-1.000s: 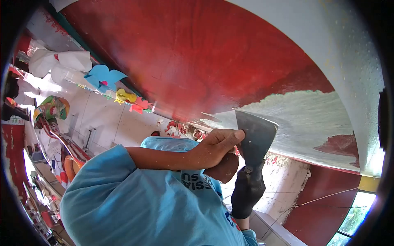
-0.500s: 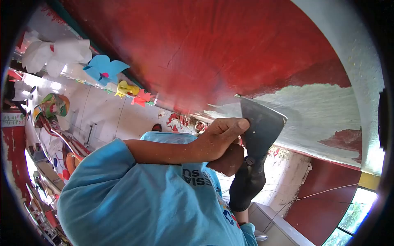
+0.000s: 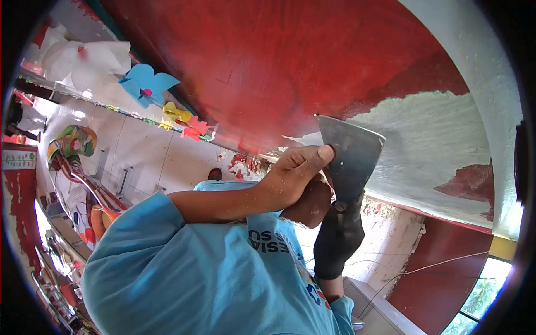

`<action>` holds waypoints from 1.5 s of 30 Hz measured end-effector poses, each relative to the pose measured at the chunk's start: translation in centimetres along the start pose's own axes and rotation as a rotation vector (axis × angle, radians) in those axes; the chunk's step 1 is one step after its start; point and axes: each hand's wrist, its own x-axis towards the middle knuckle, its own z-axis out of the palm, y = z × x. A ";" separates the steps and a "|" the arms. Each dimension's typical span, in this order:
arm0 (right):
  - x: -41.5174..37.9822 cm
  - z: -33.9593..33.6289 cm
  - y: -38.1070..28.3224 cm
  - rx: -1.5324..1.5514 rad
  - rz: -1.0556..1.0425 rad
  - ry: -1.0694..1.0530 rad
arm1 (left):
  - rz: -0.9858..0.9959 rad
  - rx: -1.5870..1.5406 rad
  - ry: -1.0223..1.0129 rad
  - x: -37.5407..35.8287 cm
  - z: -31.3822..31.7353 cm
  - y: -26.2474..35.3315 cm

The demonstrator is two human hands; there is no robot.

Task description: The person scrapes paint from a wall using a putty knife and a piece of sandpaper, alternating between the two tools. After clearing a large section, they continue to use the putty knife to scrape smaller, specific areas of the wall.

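My bare left hand (image 3: 287, 176) is closed around a stiff brown piece (image 3: 309, 205) with angular edges, like folded sandpaper. Its thumb lies against the near side edge of a wide dark scraper blade (image 3: 352, 159). In a black glove, my right hand (image 3: 339, 239) grips the scraper low down by its handle, which the glove mostly hides. The blade points up toward the wall, its broad tip overlapping the line between red paint (image 3: 301, 61) and a scraped grey-white patch (image 3: 427, 134). Pale flecks dot my left hand and wrist.
Paper flowers, among them a blue one (image 3: 146, 85), hang along a ledge at left. Beyond are a tiled floor (image 3: 139, 151) and a colourful bundle (image 3: 72, 142). A pale cabinet (image 3: 374, 304), a thin wire (image 3: 441, 261) and a window (image 3: 481, 293) are at lower right.
Both hands and the scraper have shifted slightly up and left in view. The left thumb stays at the blade's edge, and both grips look the same.
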 end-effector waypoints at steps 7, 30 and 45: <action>0.4 0.1 -0.2 -0.006 0.038 -0.035 | -0.221 0.128 0.011 -0.5 -0.7 1.9; -1.6 0.9 2.0 -0.065 -0.059 0.108 | -0.101 0.219 0.015 0.0 0.3 -0.8; -0.4 -0.5 0.8 -0.011 0.022 -0.027 | -0.121 0.209 0.049 0.3 0.5 -0.1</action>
